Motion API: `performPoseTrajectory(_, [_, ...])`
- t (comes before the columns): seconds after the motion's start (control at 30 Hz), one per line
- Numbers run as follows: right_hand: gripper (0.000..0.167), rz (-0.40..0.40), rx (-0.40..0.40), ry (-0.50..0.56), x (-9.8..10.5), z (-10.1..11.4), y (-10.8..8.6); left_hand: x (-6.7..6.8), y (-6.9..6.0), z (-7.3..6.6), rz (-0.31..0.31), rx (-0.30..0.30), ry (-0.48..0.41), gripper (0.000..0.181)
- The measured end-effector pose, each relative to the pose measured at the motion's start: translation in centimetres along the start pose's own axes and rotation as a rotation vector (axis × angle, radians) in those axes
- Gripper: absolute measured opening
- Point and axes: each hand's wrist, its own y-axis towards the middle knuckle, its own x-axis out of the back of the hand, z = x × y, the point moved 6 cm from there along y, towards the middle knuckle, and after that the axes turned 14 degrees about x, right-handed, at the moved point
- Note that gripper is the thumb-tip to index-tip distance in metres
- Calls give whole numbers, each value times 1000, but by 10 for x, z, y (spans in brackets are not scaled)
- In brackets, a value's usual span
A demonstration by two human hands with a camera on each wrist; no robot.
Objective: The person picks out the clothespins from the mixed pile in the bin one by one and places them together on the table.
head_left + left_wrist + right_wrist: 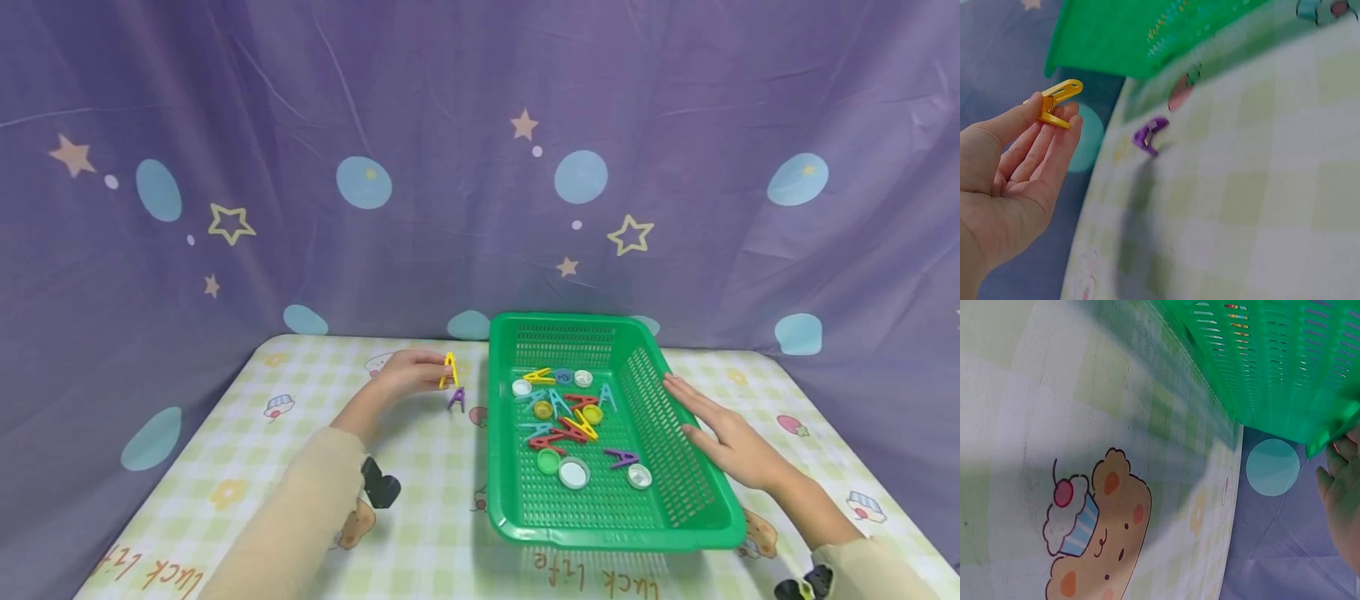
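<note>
My left hand (408, 374) pinches a yellow clothespin (1063, 94) between thumb and fingertips, left of a green plastic basket (496, 467). Below that hand a purple clothespin (457, 398) stands on the cloth with its legs down; the left wrist view shows it apart from the fingers. With its fingers fairly straight, my right hand (731, 440) touches the basket's right rim, the thumb spread away. Inside the basket lie several clothespins, among them a purple one (621, 457) and a yellow one (538, 376), mixed with round caps such as a green cap (548, 461) and a white cap (573, 473).
A checked tablecloth (420, 500) with printed cartoons covers the table. Behind it hangs a purple curtain (450, 250) with stars and blue ovals, close to the basket's far end. The basket's near end rises close to the front of the view.
</note>
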Motion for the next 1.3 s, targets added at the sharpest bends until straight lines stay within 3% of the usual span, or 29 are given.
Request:
performPoseTrajectory(0.17, [57, 3, -3, 1, 0, 0, 0, 12, 11, 13, -61, 55, -10, 43])
performPoseTrajectory(0.37, [57, 9, -10, 2, 0, -1, 0, 18, 22, 25, -119, 123, 40, 40])
performPoseTrajectory(0.63, [57, 14, -11, 6, -1, -1, 1, 16, 24, 31, -195, 178, 160, 39])
performPoseTrajectory(0.93, [57, 8, 3, 1, 0, -1, 2, 18, 24, 31, -289, 191, 263, 35])
performPoseTrajectory(1.13, [58, 8, 4, -2, 0, 0, 2, 20, 24, 32, -305, 199, 270, 34])
performPoseTrajectory(1.3, [58, 7, 5, -3, 0, 0, 1, 18, 19, 29, -321, 170, 308, 33])
